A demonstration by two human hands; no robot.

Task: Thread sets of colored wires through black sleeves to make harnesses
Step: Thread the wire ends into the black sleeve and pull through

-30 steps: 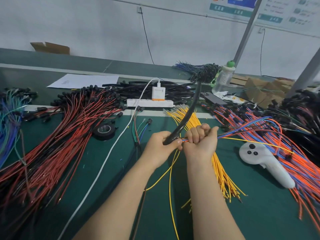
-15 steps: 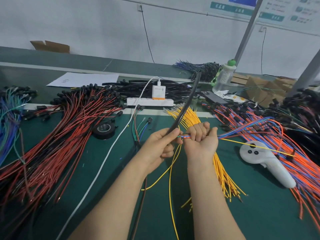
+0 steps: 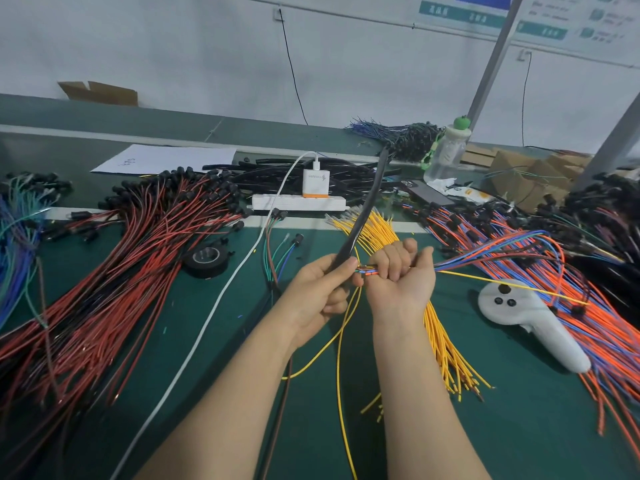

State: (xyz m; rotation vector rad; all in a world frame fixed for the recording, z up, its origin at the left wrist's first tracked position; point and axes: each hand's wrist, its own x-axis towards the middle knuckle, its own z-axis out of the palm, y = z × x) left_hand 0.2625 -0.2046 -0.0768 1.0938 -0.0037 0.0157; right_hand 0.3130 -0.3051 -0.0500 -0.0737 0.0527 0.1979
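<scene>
Sleeve slants up from your left hand over the middle of the tabletop, its free end aimed at the far edge. Your thumb and forefinger pinch its near end. Your right hand is a fist round the wires, fingers curled tight, and their short tips poke out just beside the sleeve mouth. Whether any tip is inside yet cannot be told.

To do this well, judge the angle first. The sleeve stands crooked to the wires, so tilt it into line with them. Grip near the tips so they do not buckle, bunch them level, and squeeze the mouth round rather than flat. Feed in short pushes. One yellow wire hangs loose below your hands and will likely snag.

Of containers, cardboard boxes sit at the far right corner, and their contents are hidden. Another box lies open on the ledge beyond the far edge. What it holds cannot be seen. A bottle stands by the far edge, but how full it is cannot be told.
</scene>
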